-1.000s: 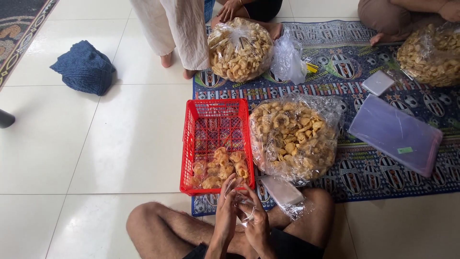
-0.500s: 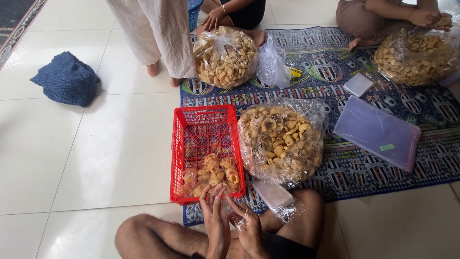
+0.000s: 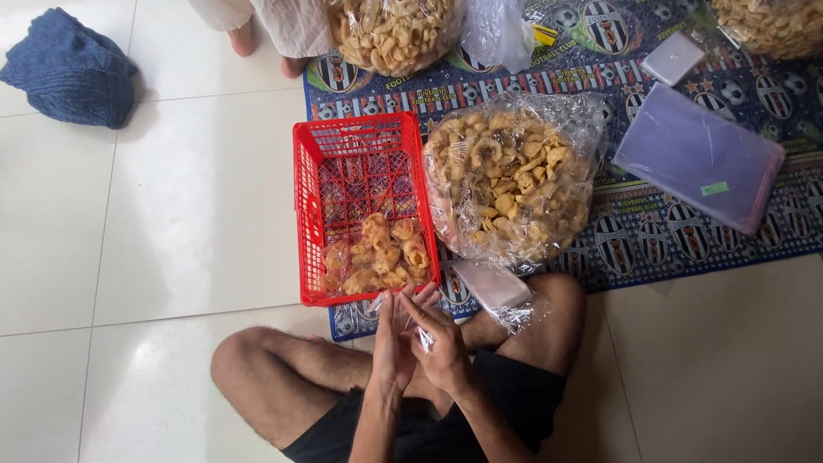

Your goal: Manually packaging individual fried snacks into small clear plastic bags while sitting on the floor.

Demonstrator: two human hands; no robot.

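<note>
Pinched between both hands [image 3: 417, 343]: thin, crinkly clear bag [image 3: 423, 337].

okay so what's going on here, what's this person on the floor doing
A person sits cross-legged on the tiled floor, left hand and right hand pressed together around a small clear plastic bag. Just ahead stands a red basket holding a few small packed bags of crackers, and beside it, on the patterned mat, a big open bag of loose crackers. Someone else stands at the mat's far edge.
</note>
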